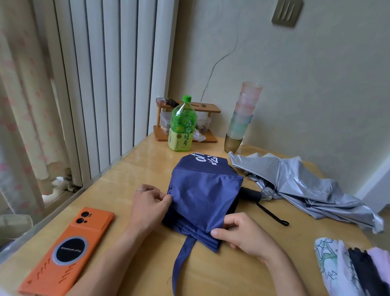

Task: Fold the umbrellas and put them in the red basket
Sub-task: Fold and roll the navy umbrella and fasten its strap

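A dark blue fabric umbrella [203, 195] with white lettering on its far panel lies collapsed in the middle of the yellow wooden table [126, 173], its canopy gathered into loose pleats and its blue closing strap [181, 266] trailing toward the near edge. The left hand [148, 206] pinches the canopy's left edge between thumb and curled fingers. The right hand [244, 233] pinches a fold at the canopy's near right corner, fingers bent over the cloth.

Just right of it, a crumpled silver umbrella [303, 184] sprawls unfolded, its black handle [251, 194] and black wrist loop [272, 214] pointing toward the blue one. A white patterned umbrella [342, 283] lies at the near right edge.

An orange phone [68, 252] lies face down to the left. At the far end stand a green tea bottle [182, 124], a stack of pastel plastic cups [242, 116] and a small wooden rack [186, 121].
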